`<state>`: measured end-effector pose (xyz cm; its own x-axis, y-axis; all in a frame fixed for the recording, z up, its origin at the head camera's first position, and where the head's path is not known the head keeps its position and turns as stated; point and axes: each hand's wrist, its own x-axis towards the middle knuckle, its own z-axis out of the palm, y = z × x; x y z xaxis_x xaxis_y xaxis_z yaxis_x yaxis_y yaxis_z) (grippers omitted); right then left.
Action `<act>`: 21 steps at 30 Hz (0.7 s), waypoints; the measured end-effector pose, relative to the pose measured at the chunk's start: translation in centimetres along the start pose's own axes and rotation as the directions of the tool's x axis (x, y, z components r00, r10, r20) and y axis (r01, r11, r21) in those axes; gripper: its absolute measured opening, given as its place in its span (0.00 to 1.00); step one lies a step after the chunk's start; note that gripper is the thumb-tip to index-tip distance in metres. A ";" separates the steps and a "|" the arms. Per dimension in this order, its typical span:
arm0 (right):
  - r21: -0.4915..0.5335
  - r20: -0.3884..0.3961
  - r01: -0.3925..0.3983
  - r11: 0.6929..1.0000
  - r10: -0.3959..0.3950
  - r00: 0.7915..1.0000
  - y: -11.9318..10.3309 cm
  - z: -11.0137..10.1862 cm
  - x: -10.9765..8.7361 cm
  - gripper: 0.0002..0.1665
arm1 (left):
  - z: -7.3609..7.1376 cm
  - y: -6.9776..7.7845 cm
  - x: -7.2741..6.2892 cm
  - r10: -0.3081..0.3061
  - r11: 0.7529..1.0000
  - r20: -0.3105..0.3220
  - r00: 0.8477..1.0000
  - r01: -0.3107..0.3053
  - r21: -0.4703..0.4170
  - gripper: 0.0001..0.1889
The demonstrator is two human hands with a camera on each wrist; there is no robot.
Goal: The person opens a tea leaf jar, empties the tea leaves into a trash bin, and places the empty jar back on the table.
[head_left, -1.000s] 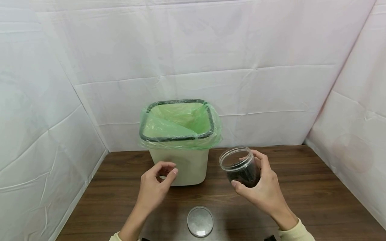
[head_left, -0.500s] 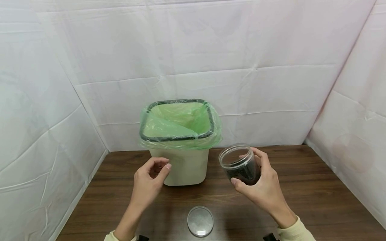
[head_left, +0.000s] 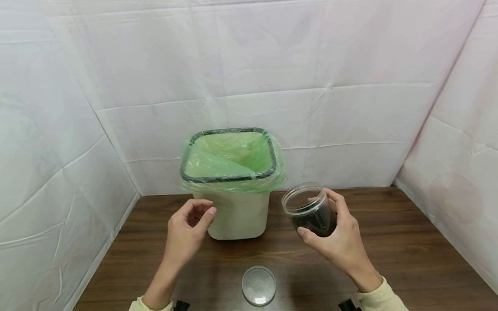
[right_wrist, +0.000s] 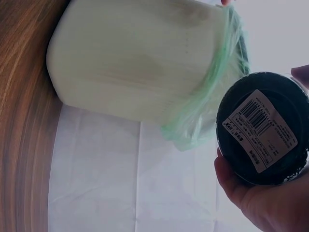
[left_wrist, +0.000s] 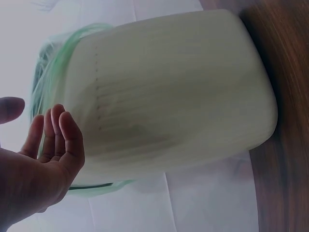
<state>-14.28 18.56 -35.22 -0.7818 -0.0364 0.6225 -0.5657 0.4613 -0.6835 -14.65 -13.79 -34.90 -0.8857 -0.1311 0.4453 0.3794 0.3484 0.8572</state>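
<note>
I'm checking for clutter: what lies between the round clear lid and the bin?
Bare table: in the head view, nothing lies between the lid and the bin.

Creased white sheeting (head_left: 256, 65) around a brown wood-grain tabletop (head_left: 389, 242)

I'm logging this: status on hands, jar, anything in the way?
Right hand grips tilted, open jar, dark contents inside. Left hand holds nothing. Lid on table. Nothing visible between jar and bin.

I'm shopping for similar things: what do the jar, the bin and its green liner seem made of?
Jar: clear, glossy plastic or glass; the dark contents show through.
Bin: probably matte plastic, smooth with rounded corners.
Green liner: likely thin, shiny plastic film, translucent and crinkled.
</note>
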 end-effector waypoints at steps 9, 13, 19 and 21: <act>0.011 -0.006 0.013 1.000 -0.013 1.000 -0.1 0.1 0.4 0.53 | -0.4 0.2 0.3 0.000 0.999 -0.031 1.000 -0.001 -0.034 0.08; 0.015 -0.005 0.014 1.000 -0.014 1.000 -0.3 0.1 0.6 0.53 | -0.7 0.3 0.5 -0.009 0.997 -0.047 0.999 0.005 -0.081 0.07; 0.023 -0.009 0.011 1.000 -0.010 1.000 -0.5 0.1 1.0 0.54 | -1.3 0.4 0.8 -0.050 0.979 -0.031 0.998 0.042 -0.201 0.07; 0.026 -0.009 0.000 1.000 0.000 1.000 -0.6 0.2 1.1 0.54 | -1.4 0.4 0.9 -0.062 0.974 -0.035 0.997 0.052 -0.219 0.08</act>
<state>-14.79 18.08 -34.17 -0.7796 -0.0281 0.6257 -0.5723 0.4379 -0.6933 -14.92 -15.08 -33.77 -0.8975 -0.1850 0.4004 0.3818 0.1288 0.9152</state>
